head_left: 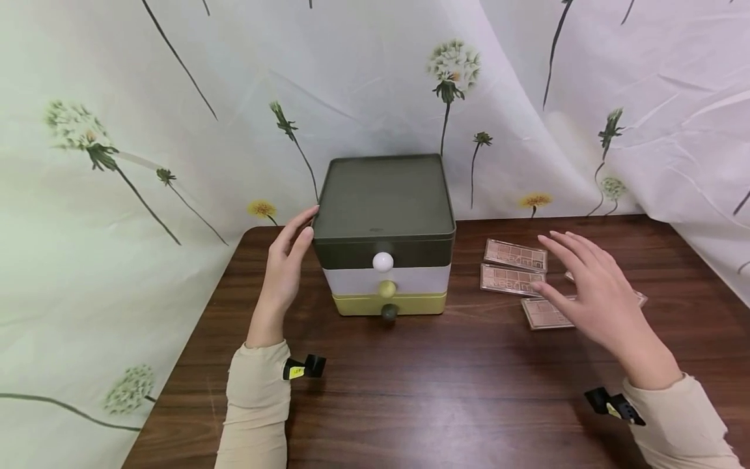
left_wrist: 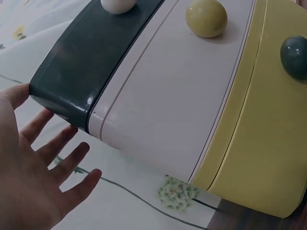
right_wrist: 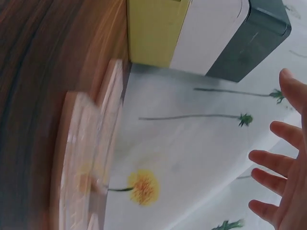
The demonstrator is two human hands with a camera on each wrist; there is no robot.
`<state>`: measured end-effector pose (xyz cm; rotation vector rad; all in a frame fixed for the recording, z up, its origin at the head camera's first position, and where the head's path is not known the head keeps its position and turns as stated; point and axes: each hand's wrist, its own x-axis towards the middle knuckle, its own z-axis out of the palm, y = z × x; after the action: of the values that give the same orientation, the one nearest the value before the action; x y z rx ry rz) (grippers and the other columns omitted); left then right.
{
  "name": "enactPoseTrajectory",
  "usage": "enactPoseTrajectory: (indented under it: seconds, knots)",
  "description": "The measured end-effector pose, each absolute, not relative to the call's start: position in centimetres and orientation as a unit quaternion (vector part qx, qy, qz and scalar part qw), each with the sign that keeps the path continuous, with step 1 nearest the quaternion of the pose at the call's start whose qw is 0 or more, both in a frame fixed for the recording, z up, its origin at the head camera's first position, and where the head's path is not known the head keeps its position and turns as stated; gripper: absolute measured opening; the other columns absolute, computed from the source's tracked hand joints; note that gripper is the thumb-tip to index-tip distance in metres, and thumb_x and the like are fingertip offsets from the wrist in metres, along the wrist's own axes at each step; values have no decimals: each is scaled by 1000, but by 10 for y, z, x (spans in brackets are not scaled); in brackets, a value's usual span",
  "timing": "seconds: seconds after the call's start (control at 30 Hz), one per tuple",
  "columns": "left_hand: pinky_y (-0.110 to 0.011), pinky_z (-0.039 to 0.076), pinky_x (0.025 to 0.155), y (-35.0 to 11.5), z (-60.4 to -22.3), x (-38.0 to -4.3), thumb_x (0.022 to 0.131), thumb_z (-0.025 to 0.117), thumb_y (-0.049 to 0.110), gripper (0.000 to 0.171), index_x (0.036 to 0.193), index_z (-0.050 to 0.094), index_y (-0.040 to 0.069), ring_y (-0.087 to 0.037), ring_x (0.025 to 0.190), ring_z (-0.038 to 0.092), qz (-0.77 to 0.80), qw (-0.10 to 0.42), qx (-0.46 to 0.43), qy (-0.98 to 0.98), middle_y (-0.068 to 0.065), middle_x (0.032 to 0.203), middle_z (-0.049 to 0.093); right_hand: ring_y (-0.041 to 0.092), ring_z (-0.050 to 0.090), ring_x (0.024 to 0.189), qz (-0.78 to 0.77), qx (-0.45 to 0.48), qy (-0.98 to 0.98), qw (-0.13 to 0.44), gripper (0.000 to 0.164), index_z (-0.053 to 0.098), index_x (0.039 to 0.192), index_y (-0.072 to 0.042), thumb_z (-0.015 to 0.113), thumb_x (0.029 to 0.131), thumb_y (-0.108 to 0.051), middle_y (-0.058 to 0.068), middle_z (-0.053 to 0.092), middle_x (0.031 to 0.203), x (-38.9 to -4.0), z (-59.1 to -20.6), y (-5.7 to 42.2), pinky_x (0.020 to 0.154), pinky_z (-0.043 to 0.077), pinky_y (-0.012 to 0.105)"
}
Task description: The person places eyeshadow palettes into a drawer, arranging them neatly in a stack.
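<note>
Brown wood-grained counter [head_left: 433, 378] bore boxy green-white-yellow plastic drawers [head_left: 383, 225] facing the person, flanked by outspread left hand [head_left: 284, 267] and right hand [head_left: 603, 303].

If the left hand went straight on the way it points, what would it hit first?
Probably the drawer box: the left hand has its fingertips at the dark top section, though actual contact is hard to judge.

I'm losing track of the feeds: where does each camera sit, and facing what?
Head: worn on the head, facing forward and down at the drawer unit, palettes, left hand, right hand and sleeves.
Left wrist: on that wrist, facing the drawer knobs; left hand shows.
Right wrist: on that wrist, facing the drawer unit, palettes and backdrop; right hand shows.
Both wrist views share the drawer unit and backdrop.
</note>
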<state>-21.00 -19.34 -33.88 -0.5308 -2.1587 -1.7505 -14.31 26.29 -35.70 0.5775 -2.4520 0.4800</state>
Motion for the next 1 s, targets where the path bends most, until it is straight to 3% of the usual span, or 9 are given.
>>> enactPoseTrajectory:
  seconds: [0.17, 0.23, 0.4, 0.47, 0.67, 0.83, 1.0]
  knots:
    - [-37, 30, 110, -193, -338, -210, 106, 46, 23, 41, 145, 52, 11, -13, 137, 39, -619, 150, -181, -750, 1, 147, 48, 39, 51, 122, 205, 236, -897, 312, 65, 54, 143, -10, 61, 94, -54, 17, 58, 134, -143, -354, 247, 102, 35, 54]
    - [-37, 30, 110, -193, -338, -211, 106, 46, 24, 42, 145, 51, 11, -13, 137, 38, -620, 146, -180, -749, 2, 147, 48, 36, 56, 108, 219, 247, -888, 321, 63, 56, 141, -8, 56, 97, -54, 17, 61, 128, -143, -353, 240, 93, 40, 52]
    - [-38, 31, 109, -193, -339, -210, 106, 46, 23, 42, 145, 51, 11, -12, 137, 38, -624, 146, -179, -747, 2, 148, 47, 27, 61, 94, 239, 270, -869, 339, 50, 60, 136, -6, 71, 92, -29, 12, 67, 117, -143, -350, 217, 81, 45, 43]
    - [-37, 31, 109, -192, -338, -209, 106, 46, 22, 42, 145, 51, 10, -12, 136, 38, -626, 148, -180, -744, 2, 147, 47, 27, 63, 98, 247, 274, -863, 346, 49, 61, 133, -6, 74, 88, -21, 10, 69, 114, -142, -349, 206, 82, 46, 42]
    - [-36, 34, 106, -190, -339, -209, 106, 45, 20, 41, 145, 51, 9, -12, 135, 39, -632, 151, -181, -738, 1, 147, 48, 22, 64, 92, 284, 300, -845, 338, 45, 63, 129, -4, 74, 87, -15, 8, 70, 107, -141, -347, 174, 83, 48, 36]
    - [-36, 34, 106, -191, -339, -209, 106, 45, 21, 42, 145, 50, 8, -12, 136, 38, -632, 150, -179, -739, 1, 148, 47, 14, 62, 84, 314, 326, -834, 314, 47, 64, 127, -6, 78, 83, -7, 4, 68, 102, -146, -349, 144, 75, 50, 32]
    - [-37, 33, 106, -190, -339, -209, 106, 44, 22, 42, 145, 50, 7, -14, 137, 37, -629, 149, -176, -742, -1, 148, 45, 15, 64, 84, 346, 338, -825, 293, 43, 64, 126, -6, 77, 85, -6, 5, 70, 100, -153, -353, 118, 68, 52, 33]
